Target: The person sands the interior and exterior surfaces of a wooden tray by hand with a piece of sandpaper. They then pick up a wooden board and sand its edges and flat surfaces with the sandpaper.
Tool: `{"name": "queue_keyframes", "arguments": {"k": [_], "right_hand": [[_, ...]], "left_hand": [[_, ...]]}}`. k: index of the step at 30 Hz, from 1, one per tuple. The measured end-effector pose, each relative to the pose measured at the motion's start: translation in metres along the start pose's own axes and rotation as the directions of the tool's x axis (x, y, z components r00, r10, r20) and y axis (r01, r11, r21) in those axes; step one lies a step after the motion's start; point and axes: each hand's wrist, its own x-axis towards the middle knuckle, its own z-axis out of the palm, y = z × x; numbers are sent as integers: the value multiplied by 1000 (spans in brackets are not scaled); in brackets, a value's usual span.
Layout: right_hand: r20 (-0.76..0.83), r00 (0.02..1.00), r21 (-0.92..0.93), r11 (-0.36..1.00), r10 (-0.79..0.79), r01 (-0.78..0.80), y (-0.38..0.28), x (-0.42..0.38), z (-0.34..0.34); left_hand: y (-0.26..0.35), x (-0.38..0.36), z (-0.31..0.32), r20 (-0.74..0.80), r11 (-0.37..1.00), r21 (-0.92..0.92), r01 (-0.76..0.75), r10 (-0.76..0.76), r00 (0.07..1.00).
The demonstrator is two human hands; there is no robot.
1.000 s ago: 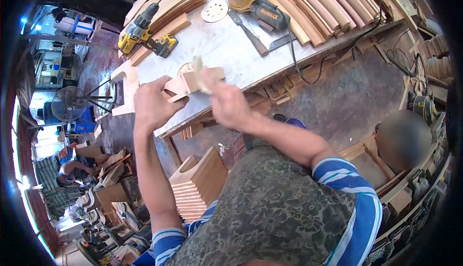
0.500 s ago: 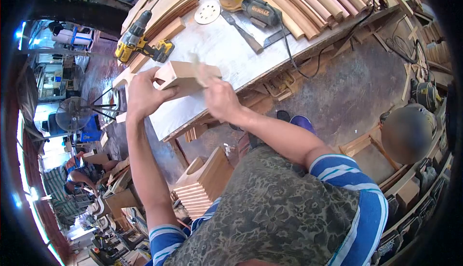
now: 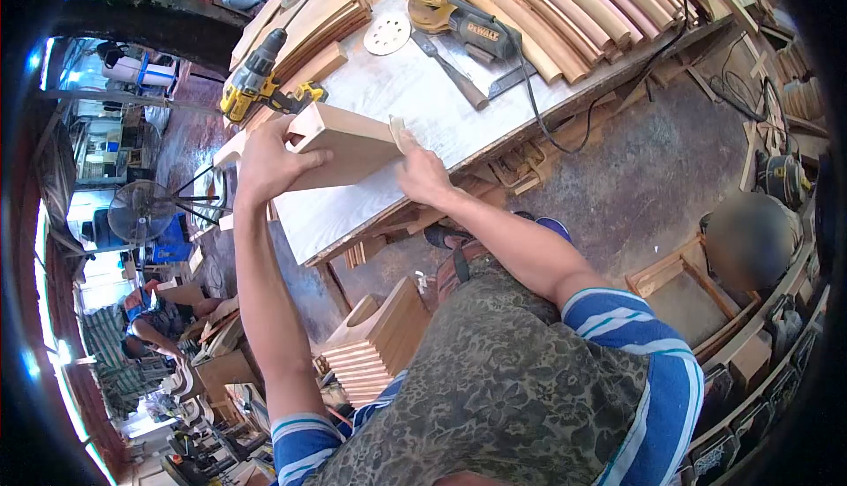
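My left hand (image 3: 275,161) is closed on the left end of a pale wooden piece (image 3: 353,146), which is tilted above the white-topped workbench (image 3: 331,217). At the right end of that piece, my right hand (image 3: 423,173) pinches a small, light-coloured pad or sheet (image 3: 397,130) against the edge. A yellow and black drill (image 3: 256,85) lies beyond my left hand. Farther right on the bench are a round perforated disc (image 3: 387,34), a wooden-handled tool (image 3: 457,76) and a corded sander (image 3: 459,17).
Curved wooden strips (image 3: 565,10) are stacked at the bench's back. A black cord (image 3: 540,115) hangs over its front edge. Stacked wooden pieces (image 3: 375,336) stand below, near my body. A fan (image 3: 138,211) and another person (image 3: 159,318) are at the left.
My right hand has moved right and slightly down to the end of the wooden piece. That piece is turned so more of its broad side shows. The view has shifted slightly.
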Motion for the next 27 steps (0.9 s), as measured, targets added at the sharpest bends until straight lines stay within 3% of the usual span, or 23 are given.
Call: {"name": "queue_keyframes", "arguments": {"k": [1,2,4,7,8,10,13,14,16,19,21,23,24,26,27], "right_hand": [[52,996,16,997,70,-71,-12,0,-8],[-94,969,-16,973,-229,228,-16,1,4],[-206,877,13,895,-434,446,-78,-11,-7],[-138,905,-61,916,-401,397,-76,-6,-6],[-85,949,-124,948,-304,293,-34,9,12],[24,999,-70,996,-45,47,-2,13,-2],[139,986,-142,987,93,-73,-15,18,-4],[-68,962,-74,963,-264,259,-22,17,10],[-201,879,107,882,-433,459,-99,0,-13],[-183,885,11,900,-427,437,-74,16,0],[-246,819,1,845,-518,534,-22,24,5],[-76,991,-35,994,-110,107,6,19,11],[-83,991,-30,994,-107,105,-8,19,7],[120,977,-131,973,-177,192,-64,21,-9],[122,977,-133,972,-176,191,-81,22,-10]], "left_hand": [[-1,4,-1,21,1000,-3,10,-10,1000],[0,5,-3,25,1000,-3,13,-13,1000],[4,10,-7,49,1000,-16,14,-14,999],[0,12,-7,32,1000,-27,-13,14,999],[1,12,-7,49,997,-71,-7,10,999],[2,18,-11,58,996,-86,8,-3,998],[-13,27,-10,80,997,-73,-19,25,996],[-21,30,-8,71,997,-52,-61,65,995],[-15,26,-5,61,994,-79,-81,86,994],[-17,25,-9,57,994,-71,-86,90,994],[-13,26,-10,76,995,-99,-8,16,997],[-13,23,-8,84,992,-122,5,5,996],[-13,24,-8,81,994,-106,-14,23,996],[-10,24,-9,61,998,-48,-38,40,997],[-12,26,-7,61,998,-50,-37,40,997]]}}
